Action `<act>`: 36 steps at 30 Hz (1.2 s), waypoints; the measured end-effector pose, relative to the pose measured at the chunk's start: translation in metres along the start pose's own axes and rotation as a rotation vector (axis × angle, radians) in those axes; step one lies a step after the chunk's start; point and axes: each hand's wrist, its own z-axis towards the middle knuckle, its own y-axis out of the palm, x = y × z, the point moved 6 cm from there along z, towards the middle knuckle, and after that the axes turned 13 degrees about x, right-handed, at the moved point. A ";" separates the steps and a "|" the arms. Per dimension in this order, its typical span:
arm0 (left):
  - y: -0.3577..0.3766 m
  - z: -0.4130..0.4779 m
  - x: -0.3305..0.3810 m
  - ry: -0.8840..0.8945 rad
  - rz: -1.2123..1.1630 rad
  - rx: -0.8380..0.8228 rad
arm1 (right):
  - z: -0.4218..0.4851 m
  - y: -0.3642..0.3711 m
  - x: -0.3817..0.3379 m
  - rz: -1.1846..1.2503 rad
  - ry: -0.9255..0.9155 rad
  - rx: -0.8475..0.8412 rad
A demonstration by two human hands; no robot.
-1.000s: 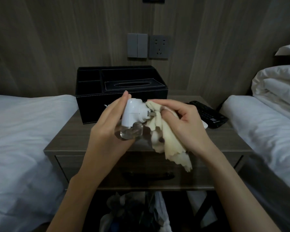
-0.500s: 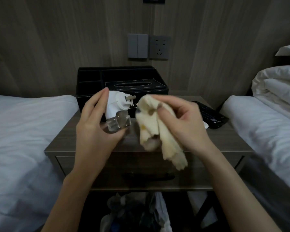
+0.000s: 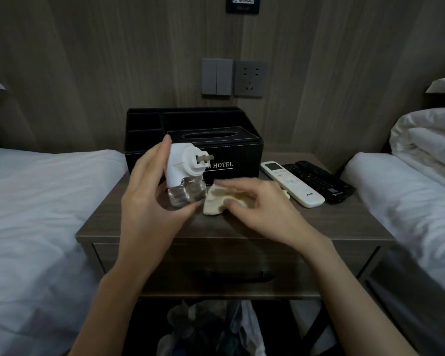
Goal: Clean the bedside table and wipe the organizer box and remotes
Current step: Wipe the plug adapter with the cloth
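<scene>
My left hand (image 3: 149, 201) grips a white plug-in device with a clear bottle (image 3: 184, 178) and holds it above the wooden bedside table (image 3: 332, 222). My right hand (image 3: 265, 209) holds a cream cloth (image 3: 216, 202) down against the tabletop, just right of the device. The black organizer box (image 3: 231, 150), marked HOTEL, stands at the back of the table. A white remote (image 3: 292, 183) and a black remote (image 3: 319, 181) lie side by side at the right.
White beds flank the table at left (image 3: 36, 201) and right (image 3: 409, 191). A switch and socket (image 3: 233, 77) sit on the wall above the box. A bag of rubbish (image 3: 211, 327) lies under the table's drawer.
My right hand has lowered the cloth from beside the device down onto the tabletop. My left hand still holds the device and has moved it a little left. Both remotes now show.
</scene>
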 end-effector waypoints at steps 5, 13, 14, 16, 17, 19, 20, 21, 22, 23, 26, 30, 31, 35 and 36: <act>0.009 -0.005 0.008 0.072 -0.029 -0.030 | -0.005 -0.010 -0.023 0.516 0.170 0.082; 0.037 -0.012 0.024 0.181 -0.009 -0.117 | -0.006 -0.029 -0.028 0.569 0.156 0.285; 0.040 -0.012 0.022 0.150 -0.027 -0.133 | -0.005 -0.035 -0.025 0.550 0.152 0.319; 0.048 -0.014 0.015 0.099 -0.016 -0.167 | -0.005 -0.049 -0.015 0.490 0.148 0.389; 0.052 -0.016 0.010 0.078 0.000 -0.180 | -0.004 -0.058 -0.008 0.451 0.151 0.425; 0.060 -0.019 0.004 0.083 0.048 -0.209 | -0.004 -0.075 0.009 0.363 0.171 0.504; 0.065 -0.021 0.003 0.105 0.079 -0.234 | -0.004 -0.084 0.018 0.313 0.185 0.546; 0.071 -0.023 0.002 0.113 0.106 -0.272 | -0.004 -0.092 0.026 0.261 0.198 0.588; 0.077 -0.025 0.001 0.105 0.127 -0.319 | -0.004 -0.100 0.033 0.212 0.209 0.623; 0.084 -0.027 0.000 0.094 0.147 -0.368 | -0.002 -0.107 0.040 0.171 0.219 0.651; 0.102 -0.030 -0.004 0.098 0.218 -0.482 | 0.010 -0.120 0.061 0.103 0.243 0.688; 0.117 -0.024 -0.017 0.035 0.281 -0.536 | 0.039 -0.119 0.087 0.081 0.262 0.666; 0.119 -0.023 -0.019 0.035 0.290 -0.526 | 0.048 -0.115 0.092 0.074 0.264 0.652; 0.124 -0.020 -0.025 0.055 0.283 -0.478 | 0.083 -0.096 0.118 0.051 0.278 0.587; 0.124 -0.019 -0.027 0.055 0.279 -0.478 | 0.092 -0.090 0.127 0.042 0.291 0.571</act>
